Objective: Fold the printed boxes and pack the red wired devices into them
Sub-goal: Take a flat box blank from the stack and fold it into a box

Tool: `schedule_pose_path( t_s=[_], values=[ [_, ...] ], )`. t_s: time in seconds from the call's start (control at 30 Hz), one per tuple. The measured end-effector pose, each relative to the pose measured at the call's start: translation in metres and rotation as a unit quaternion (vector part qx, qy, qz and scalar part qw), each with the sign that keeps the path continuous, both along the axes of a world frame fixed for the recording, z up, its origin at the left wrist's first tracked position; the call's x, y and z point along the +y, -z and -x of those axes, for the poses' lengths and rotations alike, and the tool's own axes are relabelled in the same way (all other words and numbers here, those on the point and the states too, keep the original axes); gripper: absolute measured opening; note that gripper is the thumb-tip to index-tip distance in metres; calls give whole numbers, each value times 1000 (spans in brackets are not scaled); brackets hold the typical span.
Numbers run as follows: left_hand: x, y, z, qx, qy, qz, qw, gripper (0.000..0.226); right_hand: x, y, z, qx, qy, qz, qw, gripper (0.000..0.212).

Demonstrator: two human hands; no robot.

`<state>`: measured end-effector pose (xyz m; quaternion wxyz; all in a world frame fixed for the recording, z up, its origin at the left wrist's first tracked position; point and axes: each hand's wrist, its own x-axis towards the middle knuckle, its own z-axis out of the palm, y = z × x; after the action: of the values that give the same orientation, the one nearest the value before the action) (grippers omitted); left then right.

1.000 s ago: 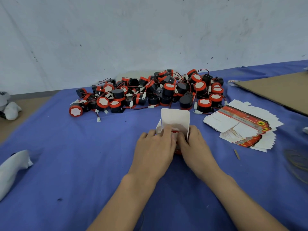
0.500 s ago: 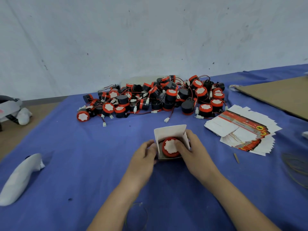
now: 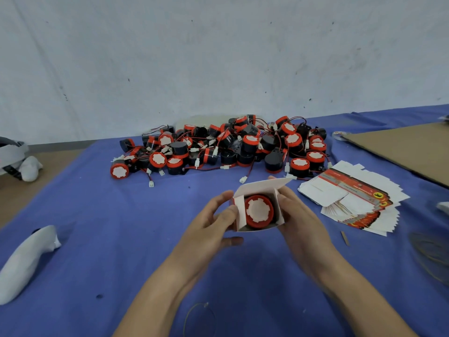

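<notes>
A small white box [image 3: 263,188] is held above the blue cloth between both hands, its open end tilted toward me and its top flap standing open. Inside it sits a red wired device [image 3: 259,211] with a white centre. My left hand [image 3: 211,229] grips the box's left side, thumb on the left flap. My right hand [image 3: 299,218] holds the right side. A pile of red and black wired devices [image 3: 226,148] lies farther back. A fanned stack of flat printed boxes [image 3: 352,199] lies to the right.
A blue cloth [image 3: 97,239] covers the table. Brown cardboard [image 3: 403,147] lies at the far right, a tape roll [image 3: 339,135] beside it. A white wrapped object [image 3: 26,259] rests at the left edge, another white thing [image 3: 21,161] farther back. A rubber band [image 3: 199,317] lies near me.
The box has been lifted and tipped toward me, so its open end now shows the device inside. My hands shifted from pressing on top to holding its two sides.
</notes>
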<state>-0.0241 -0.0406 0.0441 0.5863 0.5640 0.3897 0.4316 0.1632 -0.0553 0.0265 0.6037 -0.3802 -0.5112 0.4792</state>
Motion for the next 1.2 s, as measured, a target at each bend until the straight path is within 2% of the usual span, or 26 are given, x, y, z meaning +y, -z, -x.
schedule_pose_path(
  t_s=[0.17,0.3,0.47,0.6,0.77,0.9,0.97,1.07,1.2],
  values=[
    [2,-1,2,29,1,-46,999,27,1,1,4,13,-24,1,1000,32],
    [3,0,4,73,-20,-83,994,27,2,5,13,-15,-23,8,1000,29],
    [2,1,5,83,-40,-89,992,18,4,7,17,-14,9,27,1000,29],
    [2,1,5,97,-39,-95,990,23,2,4,18,5,0,44,999,29],
    [1,-2,3,59,-25,-77,995,30,1,2,16,12,22,36,999,25],
    [1,-6,-5,-36,5,-22,999,30,0,2,12,30,16,49,998,21],
    [1,-6,-10,-47,-3,-19,999,28,0,2,9,38,9,63,997,23],
    [4,-5,-16,-47,-18,-14,999,39,0,1,4,60,-3,90,994,32],
    [10,-4,-21,-56,-49,-15,997,45,2,-3,-2,112,-25,124,986,26]
  ],
)
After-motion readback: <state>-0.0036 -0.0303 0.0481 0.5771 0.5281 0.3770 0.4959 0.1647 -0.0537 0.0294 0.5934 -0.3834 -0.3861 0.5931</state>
